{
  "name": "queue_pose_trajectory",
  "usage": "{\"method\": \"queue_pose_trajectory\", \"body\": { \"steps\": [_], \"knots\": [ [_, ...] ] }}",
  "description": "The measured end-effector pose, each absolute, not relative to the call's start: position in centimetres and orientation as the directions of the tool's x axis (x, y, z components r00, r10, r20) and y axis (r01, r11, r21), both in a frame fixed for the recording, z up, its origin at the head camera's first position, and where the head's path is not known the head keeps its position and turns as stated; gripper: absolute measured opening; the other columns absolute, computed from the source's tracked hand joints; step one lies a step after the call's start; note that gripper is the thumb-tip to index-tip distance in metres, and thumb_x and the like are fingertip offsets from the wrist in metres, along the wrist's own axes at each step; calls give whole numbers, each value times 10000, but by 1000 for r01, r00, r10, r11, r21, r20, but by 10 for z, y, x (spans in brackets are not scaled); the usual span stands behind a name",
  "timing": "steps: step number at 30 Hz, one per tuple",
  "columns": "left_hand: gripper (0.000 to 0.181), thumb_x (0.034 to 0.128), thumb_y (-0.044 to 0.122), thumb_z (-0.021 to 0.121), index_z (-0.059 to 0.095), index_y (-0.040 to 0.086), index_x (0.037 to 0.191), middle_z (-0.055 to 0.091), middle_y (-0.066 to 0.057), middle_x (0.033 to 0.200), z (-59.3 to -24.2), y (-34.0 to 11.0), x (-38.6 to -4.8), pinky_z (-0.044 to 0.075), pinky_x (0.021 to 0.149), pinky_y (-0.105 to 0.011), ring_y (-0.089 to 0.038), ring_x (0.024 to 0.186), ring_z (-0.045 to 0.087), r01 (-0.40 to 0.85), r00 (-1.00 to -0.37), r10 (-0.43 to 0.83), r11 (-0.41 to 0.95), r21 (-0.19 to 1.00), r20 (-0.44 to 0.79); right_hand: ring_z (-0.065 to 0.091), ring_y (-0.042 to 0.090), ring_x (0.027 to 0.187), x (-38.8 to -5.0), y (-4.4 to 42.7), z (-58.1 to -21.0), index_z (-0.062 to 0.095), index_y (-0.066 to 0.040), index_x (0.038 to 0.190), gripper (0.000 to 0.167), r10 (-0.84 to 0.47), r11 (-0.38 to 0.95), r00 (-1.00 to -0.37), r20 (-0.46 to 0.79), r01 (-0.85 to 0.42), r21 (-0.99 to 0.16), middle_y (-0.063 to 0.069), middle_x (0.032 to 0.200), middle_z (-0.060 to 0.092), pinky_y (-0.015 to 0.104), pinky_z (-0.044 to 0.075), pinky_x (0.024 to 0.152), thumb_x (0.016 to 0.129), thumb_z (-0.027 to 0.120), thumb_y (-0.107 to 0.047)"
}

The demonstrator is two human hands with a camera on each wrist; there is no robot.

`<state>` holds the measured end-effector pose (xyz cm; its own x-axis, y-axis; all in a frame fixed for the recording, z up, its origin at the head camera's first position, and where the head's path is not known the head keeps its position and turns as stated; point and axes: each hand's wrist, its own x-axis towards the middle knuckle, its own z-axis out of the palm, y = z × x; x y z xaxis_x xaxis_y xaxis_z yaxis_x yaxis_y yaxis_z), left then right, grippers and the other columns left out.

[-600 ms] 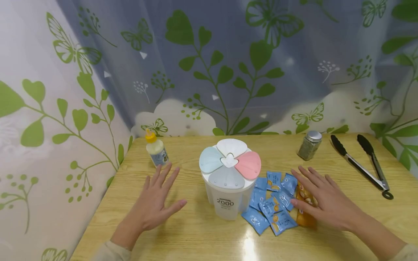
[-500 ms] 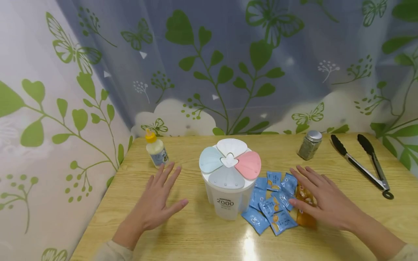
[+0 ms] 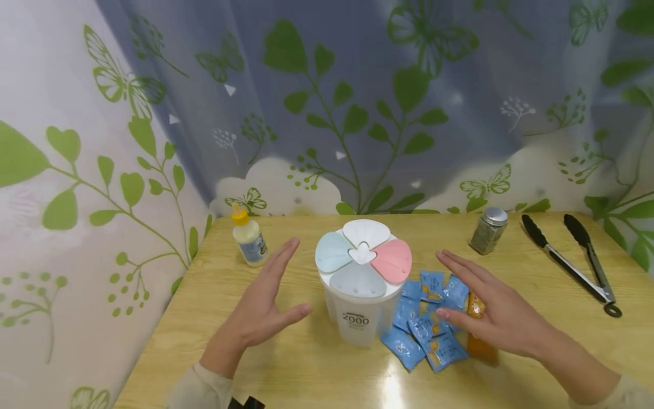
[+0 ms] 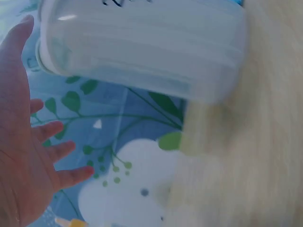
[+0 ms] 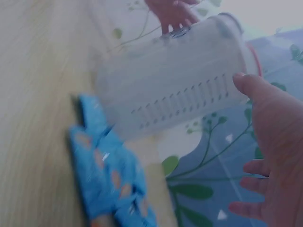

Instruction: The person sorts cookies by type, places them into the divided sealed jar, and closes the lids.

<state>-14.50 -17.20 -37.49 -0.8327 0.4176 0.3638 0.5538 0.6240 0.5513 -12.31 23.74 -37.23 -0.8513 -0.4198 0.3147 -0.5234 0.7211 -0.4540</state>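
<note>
A translucent storage canister (image 3: 357, 324) marked "2000" stands upright on the table. Its lid (image 3: 364, 255) has white, pink, grey and pale blue petal-shaped flaps. To its left, my left hand (image 3: 250, 309) is held in the air with straight fingers, thumb toward the canister, not touching it. My right hand (image 3: 495, 312) hovers on the other side above several blue snack packets (image 3: 403, 347), its fingers extended and holding nothing. An orange packet (image 3: 481, 347) lies partly hidden beneath that hand. Both wrist views show a gap between hand and canister (image 4: 142, 52).
At the back left stands a small bottle (image 3: 250, 244) with a yellow cap. A glass spice jar (image 3: 489, 232) with a silver lid is at the back right. Beyond it lie spread black-and-steel tongs (image 3: 587, 272). A patterned curtain (image 3: 306, 142) hangs behind the table.
Both hands have turned from palms down to palms facing inward. The right hand has shifted a little left, toward the canister, and the left hand slightly right. Objects on the table stay in place.
</note>
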Motion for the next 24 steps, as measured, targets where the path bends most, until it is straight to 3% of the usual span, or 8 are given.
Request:
{"method": "queue_pose_trajectory", "body": {
  "steps": [3, 8, 12, 20, 24],
  "knots": [
    [996, 852, 567, 702, 105, 309, 1606, 166, 5, 1674, -370, -161, -150, 295, 1140, -643, -294, 1530, 213, 579, -813, 435, 539, 612, 386, 410, 396, 1412, -123, 228, -366, 232, -338, 1581, 879, -404, 684, -853, 331, -522, -510, 22, 1621, 327, 703, 415, 972, 885, 767, -294],
    [1035, 834, 776, 557, 166, 204, 1603, 152, -24, 1671, -366, -145, -162, 343, 1125, -617, -288, 1529, 198, 649, -737, 505, 340, 681, 450, 356, 370, 1454, -128, 211, -356, 230, -335, 1580, 897, -411, 620, -839, 356, -544, -566, 18, 1624, 319, 687, 368, 1045, 875, 779, -257],
    [1049, 813, 785, 571, 214, 173, 1587, 141, -66, 1669, -367, -136, -169, 351, 1112, -624, -285, 1533, 181, 654, -703, 534, 227, 721, 470, 338, 329, 1468, -134, 198, -350, 243, -334, 1577, 897, -433, 579, -823, 367, -566, -587, -3, 1623, 316, 678, 368, 1057, 867, 787, -262],
    [890, 836, 716, 622, 317, 223, 1511, 166, -19, 1655, -365, -119, -170, 242, 1152, -656, -279, 1531, 188, 623, -718, 537, 213, 752, 443, 391, 337, 1434, -139, 171, -346, 274, -290, 1574, 885, -447, 535, -801, 399, -597, -598, 15, 1605, 340, 677, 394, 1037, 857, 793, -304],
    [892, 835, 726, 606, 328, 189, 1492, 179, -50, 1640, -366, -116, -170, 335, 1129, -598, -288, 1508, 236, 627, -714, 537, 205, 752, 449, 435, 331, 1405, -138, 163, -347, 292, -287, 1569, 893, -400, 543, -817, 415, -576, -611, 24, 1575, 383, 648, 421, 1029, 841, 807, -317]
  ]
}}
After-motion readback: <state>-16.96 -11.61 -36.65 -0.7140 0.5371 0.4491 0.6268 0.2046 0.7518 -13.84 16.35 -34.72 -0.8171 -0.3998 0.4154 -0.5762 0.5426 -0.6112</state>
